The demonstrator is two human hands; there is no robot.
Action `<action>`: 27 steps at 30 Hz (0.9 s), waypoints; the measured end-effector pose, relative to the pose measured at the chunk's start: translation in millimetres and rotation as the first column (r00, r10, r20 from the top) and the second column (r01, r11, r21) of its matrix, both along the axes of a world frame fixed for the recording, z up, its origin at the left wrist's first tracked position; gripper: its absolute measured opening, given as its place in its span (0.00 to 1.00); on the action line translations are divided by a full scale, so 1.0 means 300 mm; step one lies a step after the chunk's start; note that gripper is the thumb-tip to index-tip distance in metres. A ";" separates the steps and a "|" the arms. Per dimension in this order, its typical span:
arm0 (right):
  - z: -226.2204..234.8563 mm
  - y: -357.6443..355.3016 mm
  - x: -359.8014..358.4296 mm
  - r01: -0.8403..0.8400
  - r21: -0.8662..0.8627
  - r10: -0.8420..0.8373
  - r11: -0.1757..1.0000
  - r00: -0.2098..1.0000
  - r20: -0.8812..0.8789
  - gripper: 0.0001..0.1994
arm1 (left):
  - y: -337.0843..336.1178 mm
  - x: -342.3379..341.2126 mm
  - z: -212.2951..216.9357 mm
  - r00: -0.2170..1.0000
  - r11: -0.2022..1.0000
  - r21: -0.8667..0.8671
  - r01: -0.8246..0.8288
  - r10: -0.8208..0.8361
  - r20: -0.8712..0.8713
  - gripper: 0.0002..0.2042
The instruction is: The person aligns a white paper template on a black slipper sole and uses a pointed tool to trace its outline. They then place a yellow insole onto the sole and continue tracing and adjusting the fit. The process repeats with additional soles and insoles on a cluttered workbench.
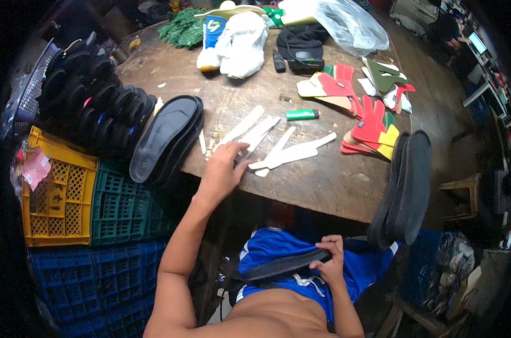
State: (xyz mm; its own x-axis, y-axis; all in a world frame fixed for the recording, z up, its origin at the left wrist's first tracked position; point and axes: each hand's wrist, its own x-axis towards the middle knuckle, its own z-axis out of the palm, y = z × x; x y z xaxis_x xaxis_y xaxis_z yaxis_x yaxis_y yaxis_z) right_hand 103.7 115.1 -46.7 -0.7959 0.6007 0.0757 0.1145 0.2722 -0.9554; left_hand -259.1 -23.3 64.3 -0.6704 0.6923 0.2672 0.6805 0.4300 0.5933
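Fingers of right hand (330, 258) are curled and pinched on the end of a black shoe sole (283, 266), which is held flat across the lap over blue shorts (278, 248), below the table edge. Sole judged light, rubbery, bendy along its length; grip at the end looks ok, though a mid-waist hold would likely sag less. Prob. not slippery, not fragile.

Left hand (221, 172) is laid palm-down on the wooden table (323, 186) near its front edge, fingers spread apart, tips touching the white insole strips (278, 149). Nothing is clamped. Strips judged thin, v. light, stiff-ish like card; best slid to the edge or pinched at one end, since flat ones are hard to lift off wood.

Two dark soles (410, 186) are propped on edge at the table's right front corner. Black soles (168, 138) lean at the left edge, w/ a long stack of more black soles (92, 96) behind them.

Containers: yellow crate (58, 197) at left, contents hard to tell, a pink tag hung at its rim; green crate (123, 205) just beside it, inside not seen; blue crate (92, 281) below both, inside not seen.

Mid-table: green lighter (302, 115) lies apart from the strips. Red, green and yellow cut pieces (368, 121) are fanned at right. Far end: white bag (244, 45), clear plastic bag (351, 25) w/ contents unclear, black items, green mesh bundle (182, 28).
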 end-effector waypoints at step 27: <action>0.065 -0.005 0.006 -0.125 0.068 0.115 0.990 0.983 0.142 0.26 | -0.195 0.484 0.140 0.913 0.975 -0.062 0.212 -0.175 0.369 0.03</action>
State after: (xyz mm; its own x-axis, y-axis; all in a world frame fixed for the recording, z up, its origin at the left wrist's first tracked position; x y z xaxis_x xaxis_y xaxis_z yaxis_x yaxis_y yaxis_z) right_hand 105.5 113.6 -27.1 -0.8679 0.4968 0.0028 0.2053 0.3638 -0.9086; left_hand -113.9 -81.8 106.4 -0.5588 0.8282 -0.0422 0.5050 0.3802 0.7749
